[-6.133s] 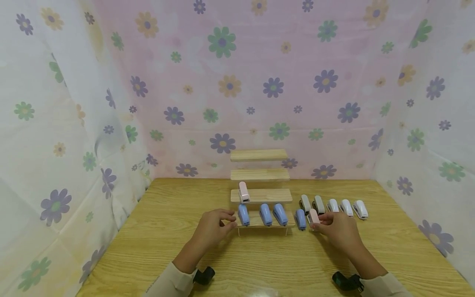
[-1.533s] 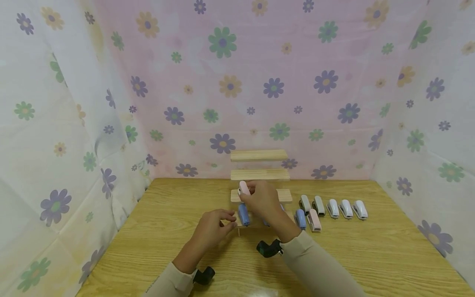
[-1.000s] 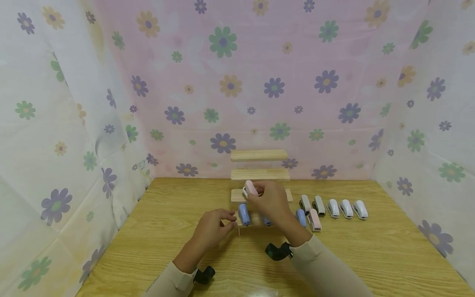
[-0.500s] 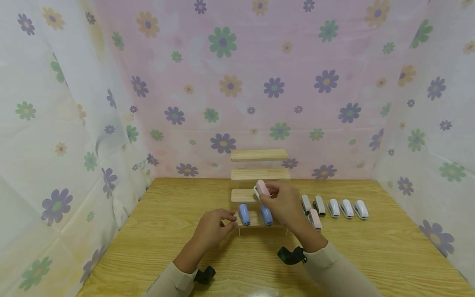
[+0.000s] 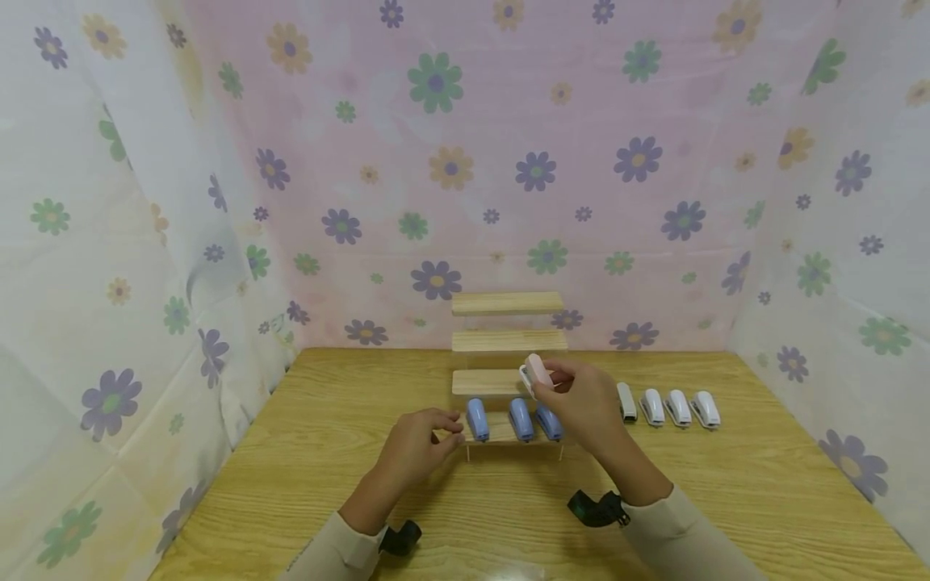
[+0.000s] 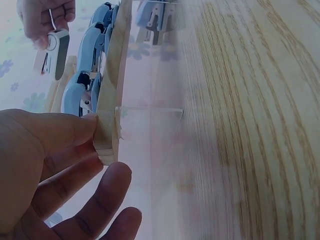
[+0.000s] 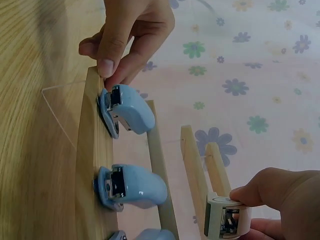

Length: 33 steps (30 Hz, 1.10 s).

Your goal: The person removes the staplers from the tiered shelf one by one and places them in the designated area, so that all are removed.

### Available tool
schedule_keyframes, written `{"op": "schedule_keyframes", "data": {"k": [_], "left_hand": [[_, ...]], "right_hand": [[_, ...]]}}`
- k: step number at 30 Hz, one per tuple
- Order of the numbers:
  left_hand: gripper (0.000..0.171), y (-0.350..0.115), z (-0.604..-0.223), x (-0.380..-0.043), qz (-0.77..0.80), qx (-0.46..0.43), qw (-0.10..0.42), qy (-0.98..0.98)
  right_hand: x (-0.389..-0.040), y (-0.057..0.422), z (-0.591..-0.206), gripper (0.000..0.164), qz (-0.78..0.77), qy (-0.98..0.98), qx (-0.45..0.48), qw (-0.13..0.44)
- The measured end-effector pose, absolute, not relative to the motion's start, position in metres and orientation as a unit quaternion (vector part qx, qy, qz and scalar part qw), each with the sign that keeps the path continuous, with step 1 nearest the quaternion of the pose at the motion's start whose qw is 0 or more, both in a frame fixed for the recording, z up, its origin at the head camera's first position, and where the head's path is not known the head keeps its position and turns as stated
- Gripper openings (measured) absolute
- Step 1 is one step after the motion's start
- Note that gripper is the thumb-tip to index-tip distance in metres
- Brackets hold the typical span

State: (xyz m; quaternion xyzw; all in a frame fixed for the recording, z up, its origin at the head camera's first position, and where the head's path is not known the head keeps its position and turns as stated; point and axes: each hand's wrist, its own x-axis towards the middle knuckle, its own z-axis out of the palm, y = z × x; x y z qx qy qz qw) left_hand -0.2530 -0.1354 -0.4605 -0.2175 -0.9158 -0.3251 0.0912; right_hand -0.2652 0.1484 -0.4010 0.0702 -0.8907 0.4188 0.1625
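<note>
My right hand (image 5: 592,407) pinches a pink-and-white mini stapler (image 5: 536,371) by its side, near the right part of the second-lowest board (image 5: 483,382) of a tiered wooden rack. In the right wrist view the stapler (image 7: 229,220) shows its front opening. My left hand (image 5: 417,444) pinches the left end of the lowest board (image 5: 498,429), thumb (image 6: 82,127) on top and a finger beneath, as the left wrist view shows. Three blue staplers stand on that board: a left one (image 5: 476,420), a middle one (image 5: 521,420) and a right one (image 5: 548,421).
Right of the rack on the wooden table (image 5: 312,484) stand a grey stapler (image 5: 626,402) and three white staplers, one at the far right (image 5: 705,410). My right hand covers the table beside the rack. Two upper boards, the top one (image 5: 507,303) behind, hold nothing. Flowered cloth (image 5: 508,121) surrounds the table.
My right hand left the pink stapler on the table, took the other pink one from the second board's left end, and carried it rightward along that board. My left hand stayed put.
</note>
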Motion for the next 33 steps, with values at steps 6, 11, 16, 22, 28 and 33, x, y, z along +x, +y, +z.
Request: {"op": "schedule_keyframes", "data": {"k": [6,11,16,22,28,33], "left_hand": [[0.019,-0.136,-0.46,-0.253,-0.324,-0.218,0.093,-0.916],[0.018,-0.136,-0.461,-0.253,-0.322,-0.216,0.094,-0.917],[0.019,-0.136,-0.461,-0.253,-0.321,-0.216,0.092,-0.917],[0.019,-0.135,-0.46,-0.252,-0.325,-0.215,0.092,-0.916],[0.018,-0.135,-0.46,-0.252,-0.327,-0.212,0.089,-0.917],[0.017,-0.135,-0.461,-0.253,-0.329,-0.212,0.091,-0.916]], "right_hand": [[-0.261,0.16,-0.405,0.041,0.414,-0.893,0.063,0.164],[-0.258,0.168,-0.407,0.042,0.399,-0.899,0.06,0.168],[-0.256,0.178,-0.406,0.044,0.402,-0.9,0.056,0.157],[-0.251,0.191,-0.407,0.045,0.391,-0.905,0.05,0.161],[-0.248,0.206,-0.41,0.048,0.374,-0.912,0.041,0.162],[-0.246,0.224,-0.413,0.048,0.355,-0.918,0.038,0.172]]}}
